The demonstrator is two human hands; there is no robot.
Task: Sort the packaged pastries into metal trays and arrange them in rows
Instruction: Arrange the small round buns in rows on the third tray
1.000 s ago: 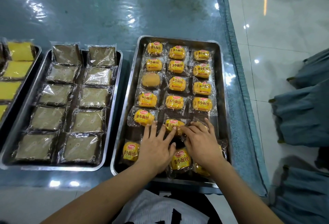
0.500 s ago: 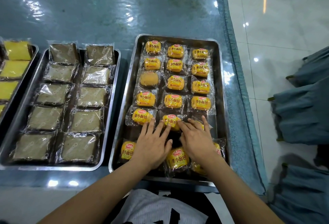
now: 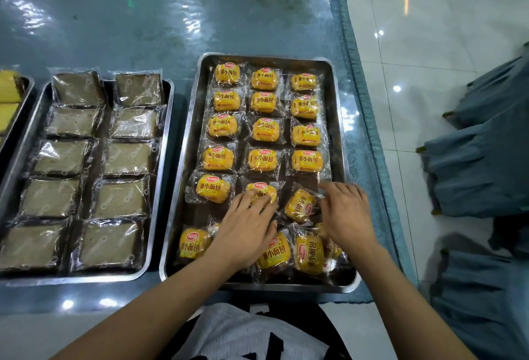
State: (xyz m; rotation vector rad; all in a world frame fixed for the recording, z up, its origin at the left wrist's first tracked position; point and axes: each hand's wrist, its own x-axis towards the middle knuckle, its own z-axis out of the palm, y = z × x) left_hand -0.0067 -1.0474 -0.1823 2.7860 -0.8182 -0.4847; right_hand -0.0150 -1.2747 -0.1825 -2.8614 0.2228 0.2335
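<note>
On the glossy blue counter (image 3: 171, 16), left of both hands, sits a rectangular metal tray (image 3: 169, 136) filled with two columns of brown square cakes in clear wrappers (image 3: 126, 156), and it looks finished. Both hands work over the near end of the right-hand steel tray (image 3: 339, 119), where four rows of three yellow wrapped buns (image 3: 262, 159) lie straight beyond the fingertips. The left hand (image 3: 246, 230) lies palm down with fingers fairly straight and spread a little, their tips resting on the middle bun of the fifth row (image 3: 262, 189), just ahead of it; it curls round nothing. Immediately to its right, between the two hands, lies the tilted yellow bun packet (image 3: 300, 206), the piece the coming move seems to turn on: its long axis runs diagonally, top leaning away to the right, while its row-mates lie square. It sits just to the left of the right hand (image 3: 346, 213), which is the nearer one. That hand's fingers are bent together at the packet's right-hand wrapper edge and appear to pinch the clear film, though the contact is partly hidden. By my judgement, the packet needs turning square and sliding into the open third slot, directly ahead of the right hand's knuckles. Below both wrists, a loose cluster of yellow packets (image 3: 307, 253) waits unsorted, overlapping at odd angles.
</note>
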